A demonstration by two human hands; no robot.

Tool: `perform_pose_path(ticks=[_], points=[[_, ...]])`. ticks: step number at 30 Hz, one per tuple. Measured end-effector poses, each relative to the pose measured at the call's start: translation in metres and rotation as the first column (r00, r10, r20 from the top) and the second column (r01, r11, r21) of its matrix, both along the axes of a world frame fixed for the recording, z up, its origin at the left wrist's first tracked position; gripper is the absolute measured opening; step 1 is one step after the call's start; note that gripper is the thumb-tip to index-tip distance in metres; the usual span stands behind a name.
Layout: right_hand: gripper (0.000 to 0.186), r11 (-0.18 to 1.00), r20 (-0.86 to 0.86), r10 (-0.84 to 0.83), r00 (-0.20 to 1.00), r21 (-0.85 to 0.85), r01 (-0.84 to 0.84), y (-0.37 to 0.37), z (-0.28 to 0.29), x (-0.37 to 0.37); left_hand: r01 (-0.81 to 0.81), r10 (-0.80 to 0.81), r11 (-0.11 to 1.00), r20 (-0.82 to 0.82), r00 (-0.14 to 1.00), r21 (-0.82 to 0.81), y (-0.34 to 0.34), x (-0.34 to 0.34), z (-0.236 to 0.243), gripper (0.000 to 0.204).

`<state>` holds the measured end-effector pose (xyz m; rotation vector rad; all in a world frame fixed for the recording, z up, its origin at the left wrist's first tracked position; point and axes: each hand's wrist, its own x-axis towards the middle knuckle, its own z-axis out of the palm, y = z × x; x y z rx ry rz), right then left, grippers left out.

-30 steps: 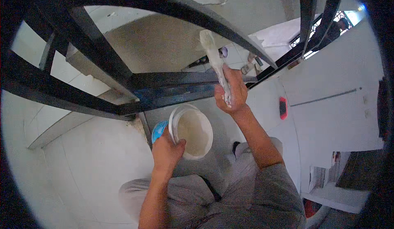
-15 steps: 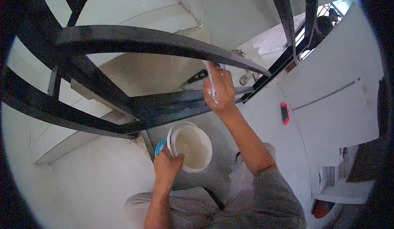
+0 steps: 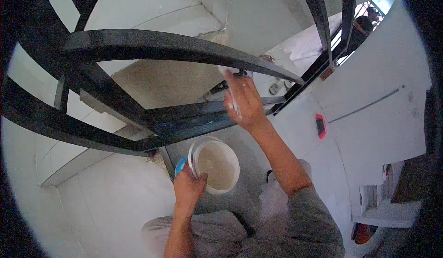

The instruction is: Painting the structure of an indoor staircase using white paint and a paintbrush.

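My left hand (image 3: 189, 184) grips the rim of a white plastic bucket (image 3: 233, 165), thumb over the edge; a blue patch shows on its outer side. Pale, creamy material (image 3: 214, 168) lies inside it. In front and to the right, my right hand (image 3: 247, 103) is closed around a slim, white-smeared tool (image 3: 234, 98); its far end blurs by the rail, so its kind is unclear. That hand is between a dark upper rail (image 3: 161, 45) and a lower rail (image 3: 194, 115) of a black frame, with white smears on the fingers.
More black bars (image 3: 318, 18) rise at the upper right. A red-edged brush (image 3: 320, 126) lies on the pale floor at right. Beyond the bars at the far upper right is another person (image 3: 362, 29). A grey strip (image 3: 369, 103) runs along the white surface at right.
My right hand has shifted slightly left and the tool has tilted in it. My left hand and the bucket are nearly unmoved. The distant person shows more fully.
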<state>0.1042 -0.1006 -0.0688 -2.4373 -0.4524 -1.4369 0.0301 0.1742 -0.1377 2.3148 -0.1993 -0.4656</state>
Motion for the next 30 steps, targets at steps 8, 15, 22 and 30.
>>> perform_pose_path(ticks=[8, 15, 22, 30], points=[[0.053, 0.981, -0.032, -0.076, 0.997, 0.179, 0.080, 0.001, -0.016, -0.013, 0.018, -0.017, 1.000, -0.030, 0.999, 0.024, -0.006, 0.002, 0.020, 0.059], [0.056, 0.990, 0.034, 0.110, 0.993, 0.083, -0.113, 0.023, 0.018, -0.005, 0.045, -0.043, 0.999, 0.183, 0.982, -0.007, 0.001, -0.001, 0.003, 0.049], [0.052, 0.989, 0.061, -0.063, 0.996, 0.136, 0.055, 0.003, -0.004, 0.002, 0.033, -0.032, 0.999, 0.035, 0.999, -0.016, -0.004, 0.001, 0.007, 0.058], [0.047, 0.996, 0.064, 0.081, 0.995, 0.029, -0.083, 0.007, 0.015, -0.008, 0.023, -0.023, 0.999, 0.016, 1.000, 0.037, -0.010, 0.001, 0.019, 0.060]])
